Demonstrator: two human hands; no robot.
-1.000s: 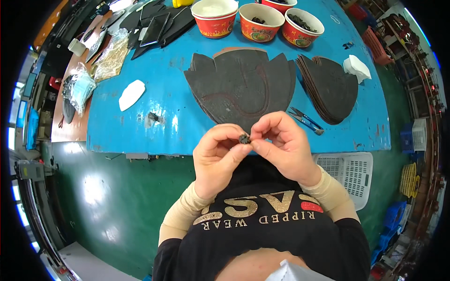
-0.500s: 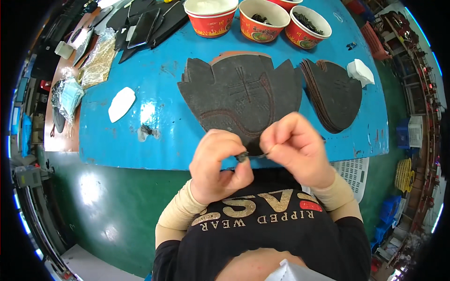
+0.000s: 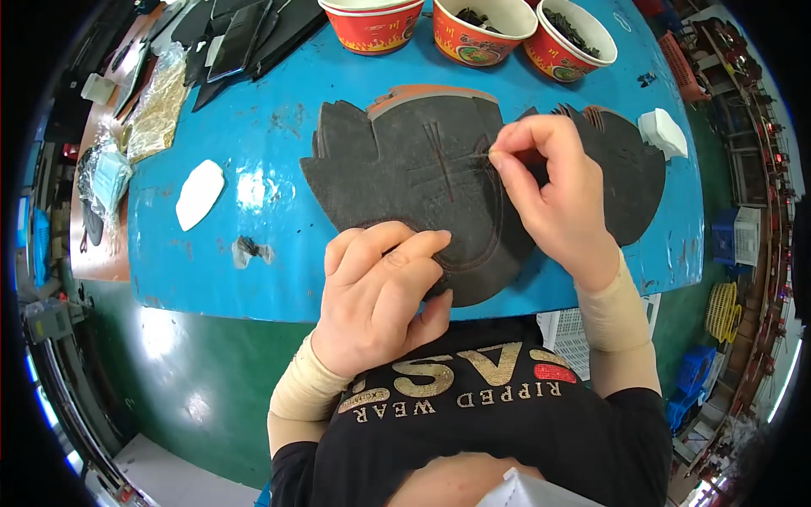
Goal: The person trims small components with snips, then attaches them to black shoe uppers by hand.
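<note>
A stack of dark leather pieces [image 3: 380, 169] with stitched lines and notched corners lies in the middle of the table. My left hand [image 3: 380, 287] is at its near left edge, fingers curled; whatever dark thing sits between thumb and fingers is mostly hidden. My right hand [image 3: 562, 186] pinches a thin, light, thread-like thing between thumb and forefinger, just above the right side of the stack. Its exact kind is too small to tell. Behind this hand, a second stack of dark pieces [image 3: 634, 186] is partly covered.
Red paper bowls [image 3: 481, 46] stand at the back, some with dark scraps. A white flat piece [image 3: 200, 194] and a small dark clump [image 3: 247, 246] lie left. A white block [image 3: 662, 133] touches the right stack. A phone [image 3: 241, 40] lies at the back left.
My hands have moved apart. The right hand has gone up and right over the leather stack with its pinch kept; the left has shifted slightly down and left onto the stack's near edge.
</note>
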